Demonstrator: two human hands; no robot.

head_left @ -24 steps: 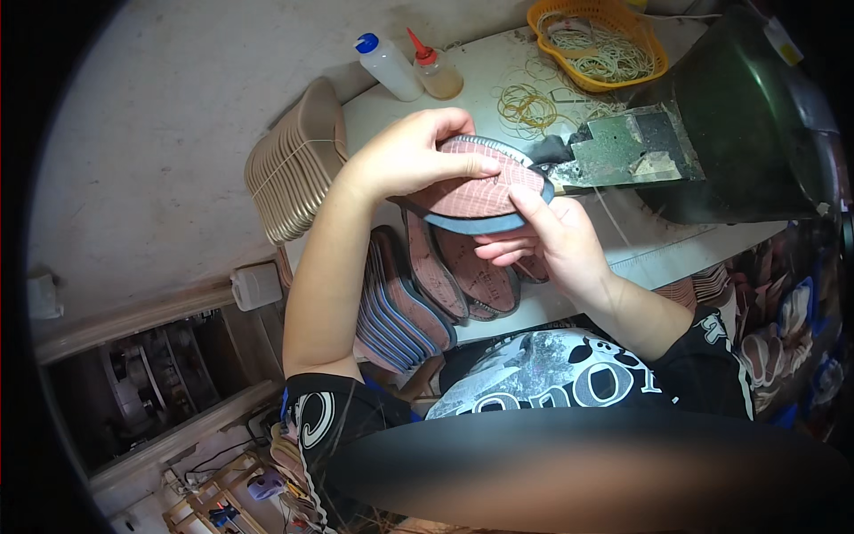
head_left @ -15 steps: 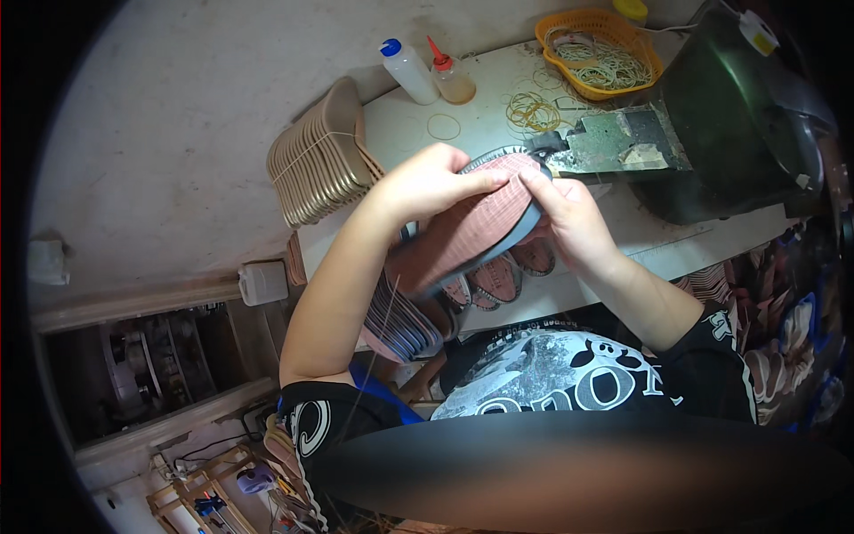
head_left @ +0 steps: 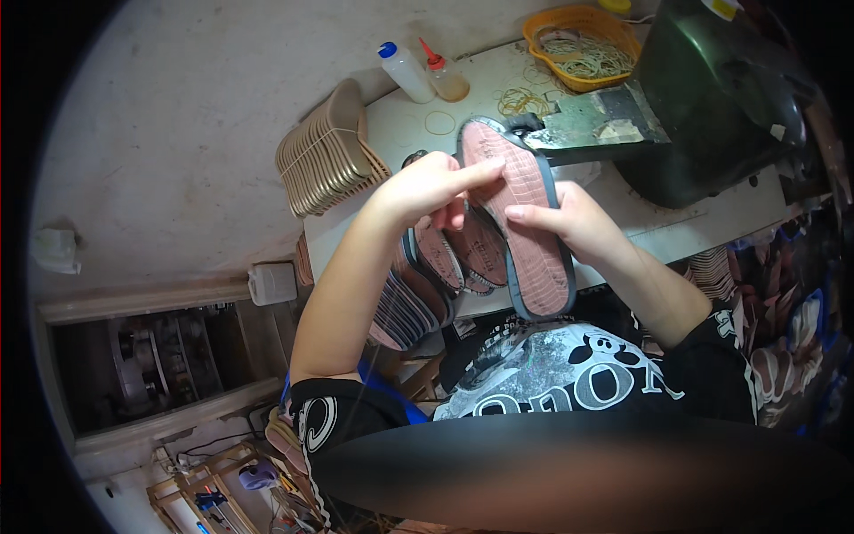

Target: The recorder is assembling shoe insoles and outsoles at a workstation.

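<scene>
A long pink slipper sole [head_left: 538, 236], ribbed on its face and edged in blue-grey, is tilted up in front of me. My right hand [head_left: 583, 222] grips its right edge, thumb across the pink face and fingers hidden behind. At its upper left is my left hand [head_left: 427, 191]; one digit presses on the pink face while other fingers curl below, beside the left edge. The sole's far end touches or overlaps a small dark fitting [head_left: 523, 123] on a green machine [head_left: 587, 116]. Behind the sole, several more pink soles [head_left: 436, 254] lie on the table.
A banded stack of tan soles [head_left: 325, 160] stands at the table's left edge. Farther back are a blue-capped bottle [head_left: 407, 71], a red-tipped bottle [head_left: 447, 80], loose rubber bands [head_left: 523, 102] and a yellow basket [head_left: 543, 44] of bands. A large dark green machine body [head_left: 712, 107] fills the right.
The sole has swung from slanting down to the left to nearly upright, its near end now toward my chest. My right thumb sits lower on it. The view has shifted slightly.
</scene>
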